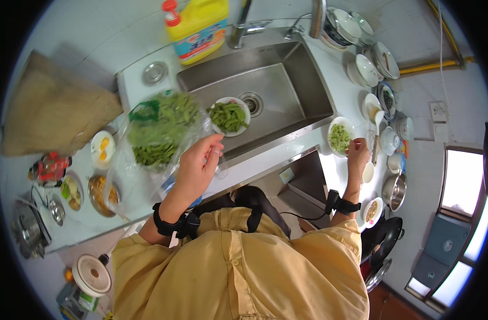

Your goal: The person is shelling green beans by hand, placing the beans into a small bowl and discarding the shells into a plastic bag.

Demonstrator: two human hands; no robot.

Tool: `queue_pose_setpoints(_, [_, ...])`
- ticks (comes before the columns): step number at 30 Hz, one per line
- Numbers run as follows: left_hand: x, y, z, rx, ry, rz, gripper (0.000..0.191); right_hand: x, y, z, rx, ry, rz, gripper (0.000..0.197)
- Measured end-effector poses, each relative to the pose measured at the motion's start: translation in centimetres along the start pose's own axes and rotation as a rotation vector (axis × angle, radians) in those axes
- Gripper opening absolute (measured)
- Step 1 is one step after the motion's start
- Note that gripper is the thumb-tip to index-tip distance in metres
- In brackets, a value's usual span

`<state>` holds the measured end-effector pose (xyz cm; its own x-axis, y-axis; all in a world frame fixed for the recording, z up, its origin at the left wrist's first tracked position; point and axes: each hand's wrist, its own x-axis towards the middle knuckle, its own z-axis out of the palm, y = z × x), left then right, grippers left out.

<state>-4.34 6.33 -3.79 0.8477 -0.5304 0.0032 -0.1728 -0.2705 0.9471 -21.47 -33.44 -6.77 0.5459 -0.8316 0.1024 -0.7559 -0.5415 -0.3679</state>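
My left hand [200, 165] hovers before the sink's front edge, fingers loosely curled and a little apart, with nothing visible in it. Just beyond it, a white plate [247, 110] of green edamame pods [228, 117] rests in the sink by the drain. Left of this hand lies a clear plastic bag [164, 124] full of pods. My right hand [358, 152] is at the near right rim of a white bowl [332, 141] on the counter, its fingertips drawn together. Shelled green beans [340, 138] fill that bowl. Whether those fingers hold a bean or the rim is hidden.
A yellow detergent jug [200, 32] stands behind the steel sink [280, 84], beside the faucet [240, 30]. Stacked bowls [364, 70] and a white-handled brush [377, 120] line the right. Leftward are a dish with egg yolks [103, 150] and a steel bowl [102, 196] of food.
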Motion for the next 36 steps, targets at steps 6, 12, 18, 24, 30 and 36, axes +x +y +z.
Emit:
queue_pose_setpoints(6, [-7.7, -0.2, -1.7, -0.011, 0.072, -0.04, 0.011, -1.2, 3.1, 2.0, -0.041, 0.09, -0.419, 0.048])
queue_pose_setpoints(12, [-18.3, -2.7, -2.0, 0.064, 0.17, -0.199, 0.01, -9.8, -3.4, 0.1, 0.336, -0.066, -0.35, 0.03])
queue_pose_setpoints(18, [-31.5, -11.7, -3.2, 0.251, 0.298, -0.467, 0.038, -18.4, -3.2, 0.5, 0.594, -0.316, -0.321, 0.029])
queue_pose_setpoints(24, [-45.8, -22.0, -10.7, 0.736, 0.389, -0.715, 0.086, -23.7, -3.6, 0.9, 0.51, -0.498, -0.363, 0.028])
queue_pose_setpoints(30, [-55.6, -25.6, -20.4, 0.964, 0.294, -1.126, 0.091, -31.2, -5.9, 2.5, 0.435, -0.532, -0.375, 0.026])
queue_pose_setpoints(36, [-63.4, -31.4, -27.8, 1.288, 0.067, -1.268, 0.09, -41.6, -10.7, 6.6, 0.305, -0.569, -0.413, 0.023])
